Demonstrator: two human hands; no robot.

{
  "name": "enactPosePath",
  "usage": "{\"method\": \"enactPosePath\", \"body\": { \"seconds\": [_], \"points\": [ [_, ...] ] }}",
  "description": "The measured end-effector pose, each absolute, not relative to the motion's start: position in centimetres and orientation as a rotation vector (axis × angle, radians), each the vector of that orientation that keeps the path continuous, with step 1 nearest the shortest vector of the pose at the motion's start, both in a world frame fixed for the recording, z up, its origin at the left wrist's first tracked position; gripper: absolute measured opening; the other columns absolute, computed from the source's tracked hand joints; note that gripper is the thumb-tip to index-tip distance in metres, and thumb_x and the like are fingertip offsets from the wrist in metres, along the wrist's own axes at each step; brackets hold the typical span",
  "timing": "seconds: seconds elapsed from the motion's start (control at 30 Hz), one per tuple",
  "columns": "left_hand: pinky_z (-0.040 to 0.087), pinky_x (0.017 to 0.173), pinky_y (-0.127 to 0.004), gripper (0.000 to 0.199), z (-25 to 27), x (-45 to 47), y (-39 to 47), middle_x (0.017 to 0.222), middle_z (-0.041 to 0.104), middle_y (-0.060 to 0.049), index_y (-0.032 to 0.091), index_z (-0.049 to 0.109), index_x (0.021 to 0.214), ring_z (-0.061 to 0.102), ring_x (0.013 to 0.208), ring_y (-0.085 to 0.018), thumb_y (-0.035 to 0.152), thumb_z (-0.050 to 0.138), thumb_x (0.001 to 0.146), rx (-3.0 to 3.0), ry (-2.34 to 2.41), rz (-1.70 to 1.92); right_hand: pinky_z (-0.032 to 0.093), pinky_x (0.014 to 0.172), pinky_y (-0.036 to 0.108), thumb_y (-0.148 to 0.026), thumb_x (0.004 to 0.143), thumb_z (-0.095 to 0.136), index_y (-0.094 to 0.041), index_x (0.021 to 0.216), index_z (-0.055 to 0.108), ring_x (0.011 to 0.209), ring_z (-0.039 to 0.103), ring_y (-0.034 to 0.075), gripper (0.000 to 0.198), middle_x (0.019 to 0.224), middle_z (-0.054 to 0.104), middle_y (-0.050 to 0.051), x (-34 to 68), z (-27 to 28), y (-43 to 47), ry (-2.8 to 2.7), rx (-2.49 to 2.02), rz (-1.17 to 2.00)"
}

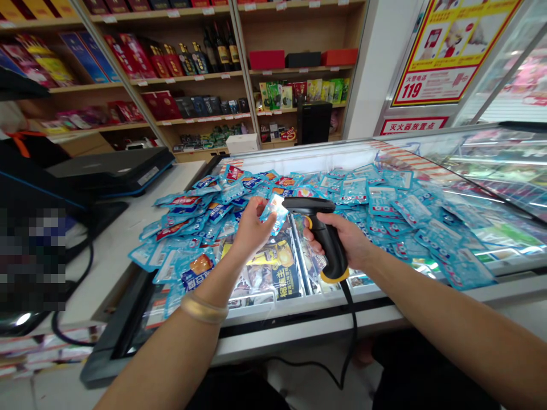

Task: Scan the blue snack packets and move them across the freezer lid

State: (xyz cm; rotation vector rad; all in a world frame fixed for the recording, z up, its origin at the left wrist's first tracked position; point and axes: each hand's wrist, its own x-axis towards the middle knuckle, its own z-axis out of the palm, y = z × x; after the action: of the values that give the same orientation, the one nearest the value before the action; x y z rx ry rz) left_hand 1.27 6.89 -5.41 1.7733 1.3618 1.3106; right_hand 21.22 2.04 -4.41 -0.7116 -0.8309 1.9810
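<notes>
My left hand (252,228) pinches a small light-blue snack packet (276,213) and holds it up over the glass top of a chest freezer (273,310). Wrapped round the grip of a black and yellow barcode scanner (327,233) is my right hand (342,236). The scanner's head points left, right at the packet. One pile of blue snack packets (200,213) lies to the left of my hands, several with their backs up. A second pile of blue packets (397,210) spreads over the glass to the right.
From the scanner a black cable (352,336) hangs over the freezer's front edge. A white counter (115,239) with a black flat device (115,168) stands at the left. Behind are stocked shelves (192,80). Packaged food (273,267) shows through the glass. A wall sign (448,51) hangs at the right.
</notes>
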Motion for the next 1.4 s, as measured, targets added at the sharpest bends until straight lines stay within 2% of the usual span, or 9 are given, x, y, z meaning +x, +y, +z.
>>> {"method": "enactPosePath", "body": {
  "seconds": [0.13,0.3,0.4,0.6,0.73,0.83,0.93,1.1,1.4],
  "points": [
    [0.045,0.075,-0.027,0.02,-5.6,1.3,6.9,0.083,0.057,0.001,0.021,0.046,0.086,0.055,0.078,-0.014,0.026,0.06,0.072,1.665,1.325,1.348,0.045,0.046,0.02,-0.036,0.077,0.064,-0.015,0.081,0.063,0.05,0.052,0.01,0.022,0.066,0.061,0.003,21.1,-4.5,2.2,-0.821,-0.694,1.989],
    [0.046,0.064,-0.025,0.049,-4.6,2.4,7.0,0.087,0.06,0.0,0.022,0.047,0.114,0.057,0.072,-0.014,0.026,0.065,0.068,1.422,1.254,1.399,0.045,0.045,0.019,-0.036,0.076,0.064,-0.015,0.081,0.063,0.05,0.052,0.01,0.021,0.066,0.061,0.002,22.0,-3.6,2.0,-0.766,-0.657,1.957],
    [0.049,0.063,-0.027,0.051,-3.2,4.8,7.2,0.092,0.062,-0.002,0.023,0.052,0.117,0.06,0.072,-0.015,0.027,0.064,0.068,1.458,1.153,1.352,0.045,0.045,0.02,-0.037,0.075,0.065,-0.015,0.082,0.063,0.05,0.051,0.01,0.023,0.067,0.062,0.002,24.4,-2.6,1.6,-0.76,-0.617,1.877],
    [0.052,0.089,-0.036,0.039,-0.7,14.0,8.1,0.109,0.067,-0.009,0.019,0.061,0.114,0.06,0.115,-0.024,0.023,0.061,0.075,1.716,1.061,1.271,0.043,0.044,0.02,-0.035,0.076,0.063,-0.015,0.083,0.063,0.051,0.049,0.01,0.021,0.067,0.061,0.003,32.8,-1.1,0.2,-0.694,-0.66,1.599],
    [0.049,0.098,-0.041,0.046,-0.4,20.3,9.2,0.117,0.068,-0.012,0.016,0.056,0.126,0.061,0.117,-0.025,0.022,0.056,0.08,1.852,1.021,1.173,0.043,0.043,0.019,-0.032,0.077,0.061,-0.016,0.082,0.063,0.052,0.048,0.01,0.017,0.068,0.06,0.003,37.9,-1.1,-0.5,-0.619,-0.706,1.461],
    [0.039,0.111,-0.044,0.055,-1.0,23.3,9.5,0.137,0.058,-0.015,0.015,0.053,0.134,0.052,0.13,-0.028,0.025,0.06,0.08,2.115,1.093,1.014,0.043,0.043,0.019,-0.032,0.078,0.059,-0.016,0.081,0.062,0.051,0.048,0.01,0.017,0.066,0.059,0.003,39.9,-1.9,-0.7,-0.547,-0.753,1.416],
    [0.032,0.115,-0.051,0.053,-2.0,24.7,9.1,0.145,0.05,-0.015,0.018,0.061,0.13,0.042,0.138,-0.034,0.031,0.065,0.079,2.366,1.294,0.766,0.043,0.042,0.019,-0.032,0.079,0.059,-0.015,0.08,0.061,0.05,0.048,0.01,0.017,0.065,0.058,0.004,40.5,-3.1,-0.7,-0.495,-0.79,1.409],
    [0.033,0.115,-0.049,0.049,-2.6,24.6,8.3,0.144,0.05,-0.016,0.02,0.062,0.13,0.045,0.136,-0.032,0.034,0.063,0.083,2.484,1.353,0.681,0.043,0.043,0.018,-0.032,0.078,0.06,-0.015,0.081,0.061,0.051,0.049,0.01,0.018,0.066,0.058,0.003,40.4,-4.0,-0.5,-0.494,-0.788,1.428],
    [0.039,0.111,-0.047,0.04,-1.6,17.3,8.5,0.127,0.063,-0.012,0.019,0.065,0.121,0.052,0.127,-0.027,0.03,0.06,0.083,2.465,1.288,0.975,0.043,0.043,0.02,-0.033,0.076,0.062,-0.016,0.082,0.062,0.052,0.048,0.011,0.018,0.067,0.058,0.003,38.0,-1.9,-0.5,-0.582,-0.77,1.427]
  ]
}}
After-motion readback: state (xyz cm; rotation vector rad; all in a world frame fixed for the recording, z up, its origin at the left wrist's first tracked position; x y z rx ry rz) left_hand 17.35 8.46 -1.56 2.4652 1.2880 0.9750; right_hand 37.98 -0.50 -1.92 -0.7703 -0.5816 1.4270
